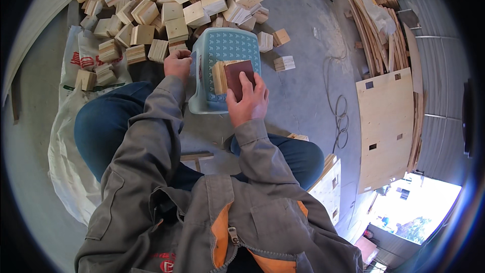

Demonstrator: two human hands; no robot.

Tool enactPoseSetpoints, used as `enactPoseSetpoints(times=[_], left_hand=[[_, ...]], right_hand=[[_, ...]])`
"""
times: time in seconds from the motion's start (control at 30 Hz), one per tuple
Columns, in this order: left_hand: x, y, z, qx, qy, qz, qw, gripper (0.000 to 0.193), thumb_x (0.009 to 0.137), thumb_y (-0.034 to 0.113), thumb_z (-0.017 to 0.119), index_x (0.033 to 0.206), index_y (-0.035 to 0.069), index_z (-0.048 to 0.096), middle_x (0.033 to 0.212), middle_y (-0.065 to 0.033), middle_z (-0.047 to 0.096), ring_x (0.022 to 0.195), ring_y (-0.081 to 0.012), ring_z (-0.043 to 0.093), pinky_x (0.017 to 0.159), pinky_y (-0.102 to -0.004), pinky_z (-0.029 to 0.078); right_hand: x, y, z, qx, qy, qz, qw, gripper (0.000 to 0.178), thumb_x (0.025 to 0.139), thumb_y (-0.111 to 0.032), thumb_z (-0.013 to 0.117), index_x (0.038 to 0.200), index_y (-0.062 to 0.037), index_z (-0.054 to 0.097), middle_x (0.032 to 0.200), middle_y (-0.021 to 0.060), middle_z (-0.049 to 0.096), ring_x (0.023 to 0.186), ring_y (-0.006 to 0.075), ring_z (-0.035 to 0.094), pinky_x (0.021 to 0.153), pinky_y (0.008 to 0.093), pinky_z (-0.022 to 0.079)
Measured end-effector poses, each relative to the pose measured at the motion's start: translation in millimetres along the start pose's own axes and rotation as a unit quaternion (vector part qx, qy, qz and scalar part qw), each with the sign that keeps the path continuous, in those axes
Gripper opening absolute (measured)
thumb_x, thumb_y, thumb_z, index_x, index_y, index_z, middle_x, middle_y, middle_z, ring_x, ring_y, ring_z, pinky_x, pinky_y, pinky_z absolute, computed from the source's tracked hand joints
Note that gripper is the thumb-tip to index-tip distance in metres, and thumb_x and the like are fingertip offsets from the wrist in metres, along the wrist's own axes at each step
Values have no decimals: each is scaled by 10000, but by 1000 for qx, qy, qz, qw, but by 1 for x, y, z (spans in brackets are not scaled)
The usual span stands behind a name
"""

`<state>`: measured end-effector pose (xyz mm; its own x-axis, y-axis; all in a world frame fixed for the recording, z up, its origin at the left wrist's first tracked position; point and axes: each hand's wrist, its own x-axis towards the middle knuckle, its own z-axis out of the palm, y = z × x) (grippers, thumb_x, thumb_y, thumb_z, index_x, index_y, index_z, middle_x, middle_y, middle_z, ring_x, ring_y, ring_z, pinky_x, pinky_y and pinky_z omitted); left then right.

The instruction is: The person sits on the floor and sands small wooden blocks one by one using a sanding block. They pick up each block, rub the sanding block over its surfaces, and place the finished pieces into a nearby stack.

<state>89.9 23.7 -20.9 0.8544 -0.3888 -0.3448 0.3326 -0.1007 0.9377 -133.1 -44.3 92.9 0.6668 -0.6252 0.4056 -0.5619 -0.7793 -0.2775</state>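
We hold a dark red slab (235, 75) in our right grip (251, 102), pinched with the thumb at its lower left edge, the index finger laid along its face and the other fingers toward its right edge. The slab lies against a pale wooden block (219, 78), hiding much of its right part, and that block sits on the lower half of a light blue plastic stool (222, 45) with a raised pattern across its top.

Our left grip (177, 64) is at the stool's left edge, fingers curled; we cannot tell whether the fingertips are pressed together, hold anything or touch the rim.

Past the stool, we see a heap of wooden blocks (177, 29) spread over the grey floor (303, 86), tumbled at all angles, and three loose ones lie to its right. A white sack (70, 141) stretches along our left side, beside our bent left knee (108, 121), with several blocks on its upper part. Over to our right stands a plywood panel (386, 126) with small rectangular cut-outs, near a stack of boards (371, 40).
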Motion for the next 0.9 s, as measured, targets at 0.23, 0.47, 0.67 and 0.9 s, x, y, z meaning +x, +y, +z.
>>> enactPoseSetpoints(times=[0.23, 0.47, 0.67, 0.9], left_hand=[[-30, 3, 7, 119, -242, 163, 949, 880, 711, -29, 715, 1560, 15, 488, 1464, -174, 621, 1396, -314, 578, 1157, -392, 475], [-74, 9, 17, 214, -256, 264, 905, 1213, 666, 195, 939, 1680, 61, 285, 1584, -240, 510, 1511, -383, 471, 1243, -434, 406], [-74, 1, 31, 252, -178, 275, 911, 1080, 668, 375, 967, 1560, 99, 422, 1468, -180, 592, 1381, -393, 569, 1171, -489, 440], [-76, 1, 26, 254, -175, 285, 907, 970, 699, 423, 928, 1508, 147, 470, 1436, -145, 608, 1384, -348, 566, 1196, -523, 375]], right_hand=[[0, 1, 3, 1, -11, 4, 1000, 638, 807, -255, 867, 1413, -185, 678, 1493, 179, 505, 1303, 418, 563, 1068, 542, 500], [1, 2, 1, 10, -5, 4, 1000, 658, 788, -226, 884, 1408, -165, 671, 1479, 207, 523, 1295, 436, 566, 1089, 548, 487], [1, 0, -2, 27, -33, -14, 999, 675, 807, -220, 880, 1438, -141, 655, 1487, 223, 515, 1320, 437, 552, 1103, 553, 473], [-27, 1, -20, 33, -63, -48, 996, 686, 808, -248, 884, 1450, -151, 659, 1514, 244, 496, 1274, 439, 566, 1067, 560, 483]])
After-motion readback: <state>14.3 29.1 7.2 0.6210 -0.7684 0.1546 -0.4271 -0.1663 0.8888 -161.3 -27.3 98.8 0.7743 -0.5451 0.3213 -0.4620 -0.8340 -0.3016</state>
